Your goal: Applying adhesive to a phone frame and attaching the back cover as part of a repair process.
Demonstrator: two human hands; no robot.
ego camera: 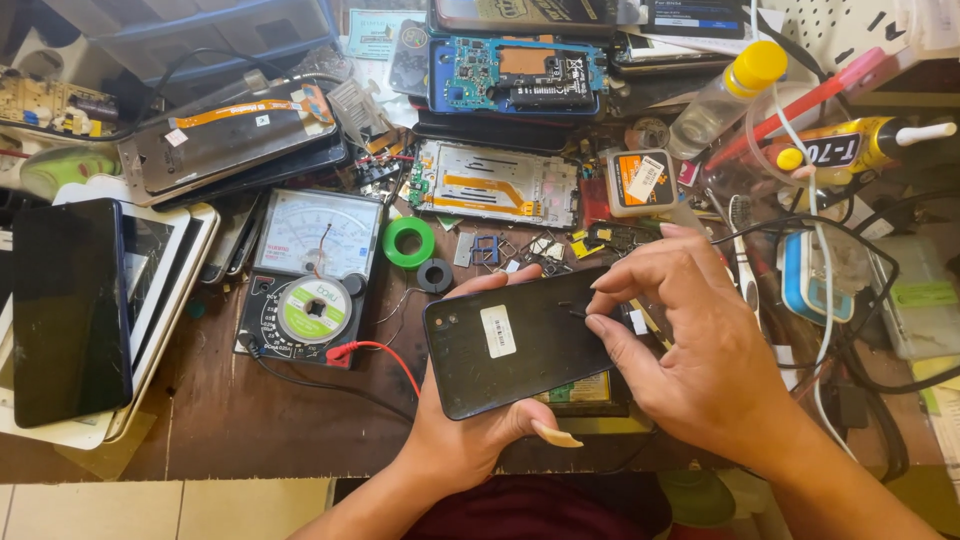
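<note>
My left hand (462, 432) grips a black smartphone (515, 345) from underneath, its back side up, with a white sticker on it. A long thumbnail shows below the phone's near edge. My right hand (690, 345) rests on the phone's right end, its fingertips pinched at a small dark part on the back. Whether the fingers hold a tool is hidden.
A cluttered brown workbench (250, 420) holds an analog multimeter (315, 265) with red and black leads, a green tape roll (409, 241), opened phones and circuit boards (515, 75), a stack of tablets (100, 300) at left, a glue tube (855, 147), a yellow-capped bottle (725, 90) and cables at right.
</note>
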